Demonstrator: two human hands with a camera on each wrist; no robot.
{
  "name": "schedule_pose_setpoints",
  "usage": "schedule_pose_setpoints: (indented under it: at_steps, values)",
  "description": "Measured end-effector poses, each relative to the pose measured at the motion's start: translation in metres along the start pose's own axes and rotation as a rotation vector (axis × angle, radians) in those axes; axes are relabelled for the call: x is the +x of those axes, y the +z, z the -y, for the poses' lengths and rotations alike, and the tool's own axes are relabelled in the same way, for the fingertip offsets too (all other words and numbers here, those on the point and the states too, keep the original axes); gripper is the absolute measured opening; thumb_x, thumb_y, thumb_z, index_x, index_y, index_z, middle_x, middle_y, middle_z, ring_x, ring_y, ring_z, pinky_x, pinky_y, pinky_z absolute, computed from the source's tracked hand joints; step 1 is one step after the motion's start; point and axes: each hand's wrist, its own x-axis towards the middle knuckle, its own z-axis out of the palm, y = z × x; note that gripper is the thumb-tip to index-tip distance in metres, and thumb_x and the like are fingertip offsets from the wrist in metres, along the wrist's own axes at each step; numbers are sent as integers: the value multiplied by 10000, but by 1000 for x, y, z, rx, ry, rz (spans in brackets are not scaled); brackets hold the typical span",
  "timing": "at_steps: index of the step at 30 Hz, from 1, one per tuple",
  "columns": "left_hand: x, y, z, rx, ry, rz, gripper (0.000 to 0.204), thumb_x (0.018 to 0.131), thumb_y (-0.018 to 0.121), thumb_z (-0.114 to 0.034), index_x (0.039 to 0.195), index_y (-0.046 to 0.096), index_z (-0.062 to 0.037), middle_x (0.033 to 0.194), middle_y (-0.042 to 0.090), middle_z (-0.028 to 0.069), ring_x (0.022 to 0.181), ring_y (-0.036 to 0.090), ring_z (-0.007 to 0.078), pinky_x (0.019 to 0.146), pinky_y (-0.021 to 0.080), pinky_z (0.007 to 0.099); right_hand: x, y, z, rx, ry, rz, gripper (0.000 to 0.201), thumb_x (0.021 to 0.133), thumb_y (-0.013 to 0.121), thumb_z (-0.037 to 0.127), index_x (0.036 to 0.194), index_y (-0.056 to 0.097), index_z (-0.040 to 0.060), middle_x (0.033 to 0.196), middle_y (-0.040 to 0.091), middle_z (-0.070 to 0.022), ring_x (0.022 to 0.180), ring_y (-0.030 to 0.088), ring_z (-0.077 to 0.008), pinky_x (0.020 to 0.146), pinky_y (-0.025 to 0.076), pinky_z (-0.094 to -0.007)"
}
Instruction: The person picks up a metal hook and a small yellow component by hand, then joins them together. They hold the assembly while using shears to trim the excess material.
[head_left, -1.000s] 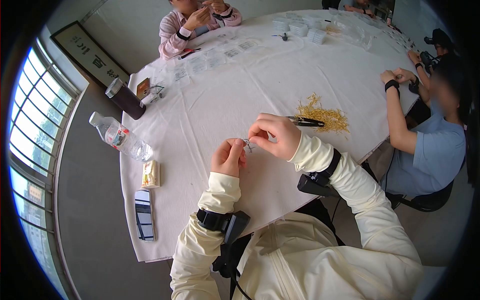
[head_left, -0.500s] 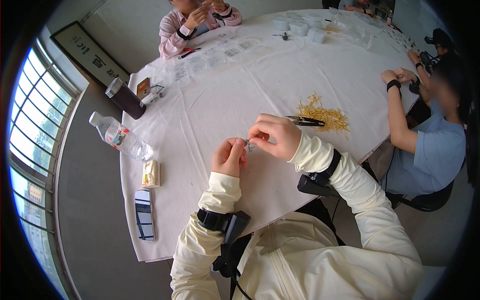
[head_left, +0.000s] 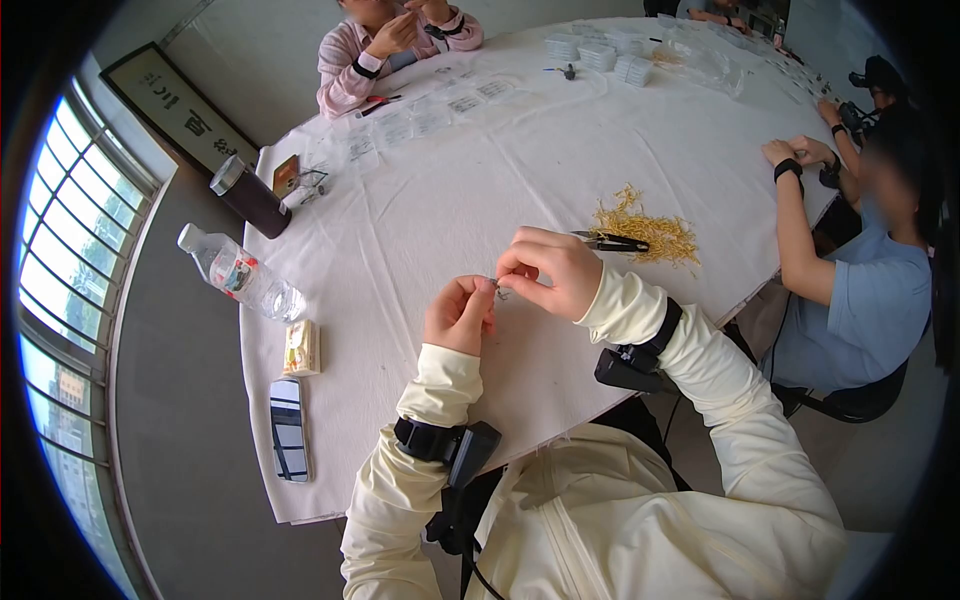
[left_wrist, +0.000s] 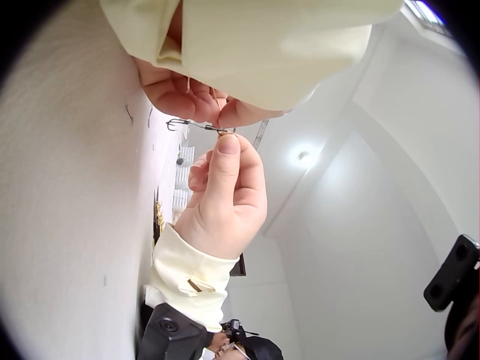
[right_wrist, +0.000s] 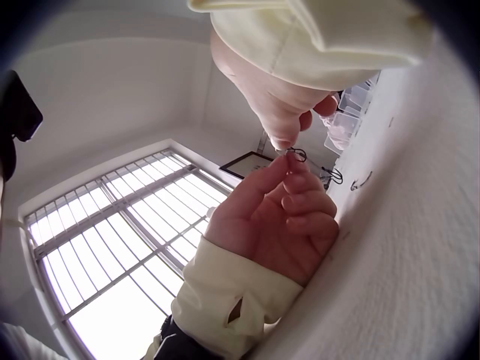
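The left hand point(head_left: 460, 312) and right hand point(head_left: 553, 268) meet fingertip to fingertip just above the white tablecloth point(head_left: 420, 220), both in a narrow pinch on a dark wire hook piece point(left_wrist: 176, 124), whose curved prongs stick out free beside the fingers; where one hand's hold ends and the other's begins is too small to tell. To do this fiddly work well, I would let the left hand serve as a steady clamp, move the right fingertips in small turns, and direct the points away from the skin; a light, even pinch should spare the thin wire from bending. By count, there is one hook piece between the hands, and at least one loose dark wire bit point(right_wrist: 361, 181) on the cloth near them; one black-handled cutting tool point(head_left: 620, 244) lies against one heap of yellow strips point(head_left: 655, 225), too many to number; along the left edge stand or lie one dark flask point(head_left: 250, 198), one water bottle point(head_left: 243, 275), one tissue packet point(head_left: 302, 348) and one phone point(head_left: 289, 430).
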Motion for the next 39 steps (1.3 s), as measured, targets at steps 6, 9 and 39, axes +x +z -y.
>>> schedule_pose_setpoints:
  at_steps: [6,9,39]
  values:
    - [0,1,-2,-19,-11,-6,180,931,597,-207,957,587,-29,729,539,-21,613,494,66,552,413,205,-1,1,-2,-6,-2,3,79,821,662,85,854,608,37,809,571,-61,666,592,-205,578,483,-305]
    - [0,1,-2,-25,-12,-17,156,923,612,-183,957,581,-34,712,541,-21,597,494,69,544,409,203,0,1,0,-1,8,-11,73,824,656,76,856,605,35,812,571,-64,665,591,-206,579,484,-305]
    - [-2,3,-3,10,6,-15,132,912,613,-161,945,583,-37,719,543,-24,597,496,59,539,411,202,1,-3,7,89,108,-3,76,821,651,69,837,602,13,779,592,-88,668,597,-198,587,475,-300]
